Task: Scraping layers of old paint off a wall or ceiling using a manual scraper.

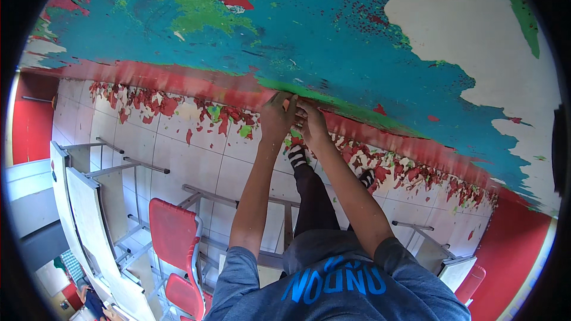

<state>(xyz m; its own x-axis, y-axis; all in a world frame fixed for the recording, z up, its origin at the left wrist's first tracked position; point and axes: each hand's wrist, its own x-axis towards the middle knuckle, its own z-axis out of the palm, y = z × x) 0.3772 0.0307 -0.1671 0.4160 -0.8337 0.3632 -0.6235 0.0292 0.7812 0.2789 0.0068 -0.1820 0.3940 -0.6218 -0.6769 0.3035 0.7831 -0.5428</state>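
A wall (238, 53) with peeling paint in turquoise, green and red over bare white patches fills the upper view. My left hand (277, 117) touches its lower red and green band, fingers bent in against the surface. Close beside it, my right hand (311, 122) has its fingers curled at the same spot, almost meeting the left. Both hands look closed at the edge of the paint; whatever sits between the fingertips is too small to make out. Paint flakes (223, 117) in red, green and white lie thickly along the foot of the wall.
My sandalled feet (297, 155) stand on white floor tiles (184, 160) among the flakes. Behind me are red chairs (172, 235), metal frames and white-topped tables (89, 214) at the left. A small table (457, 272) stands at the right. Other people (95, 303) show at lower left.
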